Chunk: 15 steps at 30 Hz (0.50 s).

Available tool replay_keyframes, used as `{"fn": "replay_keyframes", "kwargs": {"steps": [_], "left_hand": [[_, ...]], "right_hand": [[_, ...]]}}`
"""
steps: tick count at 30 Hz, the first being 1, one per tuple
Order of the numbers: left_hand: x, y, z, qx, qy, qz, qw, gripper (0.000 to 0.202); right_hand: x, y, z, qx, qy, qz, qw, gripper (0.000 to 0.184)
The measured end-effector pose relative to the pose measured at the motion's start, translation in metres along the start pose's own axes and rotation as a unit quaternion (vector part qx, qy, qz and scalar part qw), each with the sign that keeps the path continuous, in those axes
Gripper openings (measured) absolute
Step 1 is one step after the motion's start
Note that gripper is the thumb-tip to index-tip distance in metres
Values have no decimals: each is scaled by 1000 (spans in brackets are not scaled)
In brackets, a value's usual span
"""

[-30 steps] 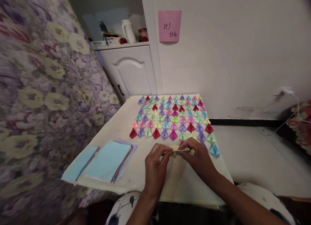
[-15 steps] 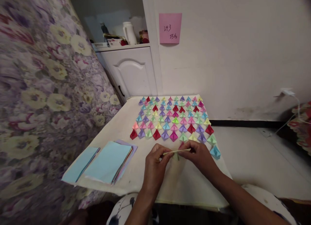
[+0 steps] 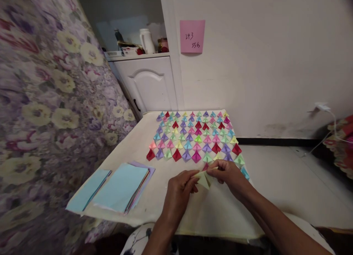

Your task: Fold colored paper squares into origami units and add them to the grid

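Observation:
Between my two hands is a small pale yellow folded paper [image 3: 204, 180], held just above the near part of the table. My left hand [image 3: 180, 189] pinches its left side between thumb and fingers. The right side is gripped by my right hand [image 3: 227, 174], its thumb and forefinger closed on the edge. One triangular point of the paper hangs down toward me. Beyond my hands stand rows of small folded paper pieces [image 3: 187, 155] in red, purple, green, pink, blue and yellow. My right hand partly hides the nearest ones, including a blue piece [image 3: 245, 173].
A stack of coloured paper [image 3: 121, 189] topped with light blue lies left on the cream-covered table [image 3: 132, 144], beside a narrower stack [image 3: 89, 189]. A floral curtain [image 3: 66, 119] hangs along the left. The wall [image 3: 261, 71] and a white cabinet [image 3: 149, 88] stand behind.
The yellow paper has turned from nearly edge-on to showing a folded triangular face with its point downward. Both hands have shifted slightly right and still hold it.

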<state>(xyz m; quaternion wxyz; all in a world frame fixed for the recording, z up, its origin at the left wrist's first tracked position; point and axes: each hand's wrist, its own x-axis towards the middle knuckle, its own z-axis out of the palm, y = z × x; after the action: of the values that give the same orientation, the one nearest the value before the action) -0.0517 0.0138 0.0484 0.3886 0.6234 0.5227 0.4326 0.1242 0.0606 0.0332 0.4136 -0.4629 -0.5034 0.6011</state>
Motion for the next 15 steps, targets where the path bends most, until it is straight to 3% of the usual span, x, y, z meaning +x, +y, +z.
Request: {"fn": "replay_keyframes", "kwargs": {"steps": [7,15], "left_hand": [[0,-3,1,-20,-2,-30,999,28],[4,-3,5,44,0,-17,999,22]], "right_hand": [[2,1,0,42,-18,0,999,20],[2,6,6,-9,-33,-21,999,18]]}}
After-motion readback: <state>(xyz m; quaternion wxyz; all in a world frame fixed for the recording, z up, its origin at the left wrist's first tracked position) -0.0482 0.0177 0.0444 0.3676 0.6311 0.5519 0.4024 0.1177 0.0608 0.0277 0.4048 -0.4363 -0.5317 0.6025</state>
